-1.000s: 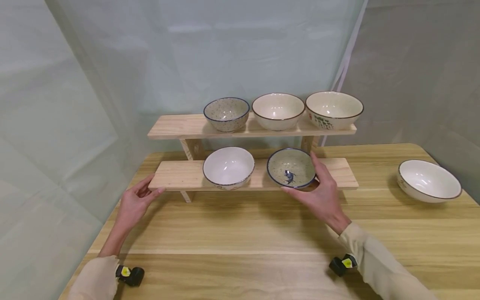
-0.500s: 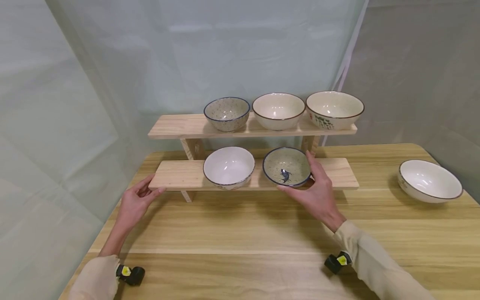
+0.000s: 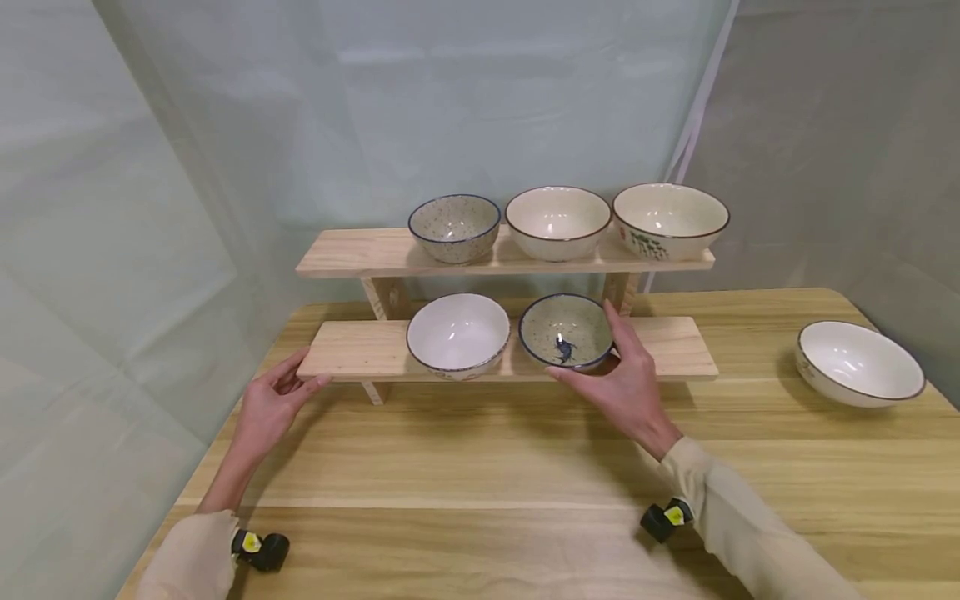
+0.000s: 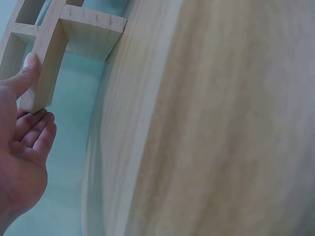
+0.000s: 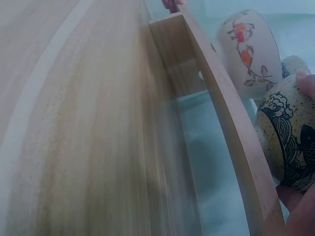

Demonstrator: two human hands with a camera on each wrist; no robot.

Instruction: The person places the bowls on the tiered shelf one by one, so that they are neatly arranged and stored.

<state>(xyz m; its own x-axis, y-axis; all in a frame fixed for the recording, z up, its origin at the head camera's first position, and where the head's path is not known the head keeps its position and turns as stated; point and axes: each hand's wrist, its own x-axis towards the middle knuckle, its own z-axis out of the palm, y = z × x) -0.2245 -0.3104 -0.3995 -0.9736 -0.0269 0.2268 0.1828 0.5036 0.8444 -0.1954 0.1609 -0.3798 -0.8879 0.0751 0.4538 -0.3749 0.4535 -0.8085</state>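
Note:
My right hand (image 3: 626, 383) holds a speckled grey-green bowl (image 3: 566, 332) by its right side, thumb at the front. This bowl has a blue rim and a small blue animal drawn inside. In the right wrist view, dark waves and a fish decorate the outside of the speckled bowl (image 5: 280, 132). It is upright over the lower board of a two-tier wooden shelf (image 3: 352, 350); whether its foot touches the wood I cannot tell. Left of it sits a white bowl (image 3: 457, 333), a small gap between them. My left hand (image 3: 273, 408) grips the lower board's left end, thumb on the wood (image 4: 42, 88).
Along the upper board stand a speckled blue-rimmed bowl (image 3: 454, 229), a cream brown-rimmed bowl (image 3: 557, 223) and another cream bowl (image 3: 667, 221) with a green plant motif. A white bowl (image 3: 858, 362) sits on the wooden table (image 3: 465, 517) at the right. Pale sheets hang behind.
My right hand has shifted the speckled bowl leftward along the lower board, closer to the white bowl. My left hand has stayed at the board's end.

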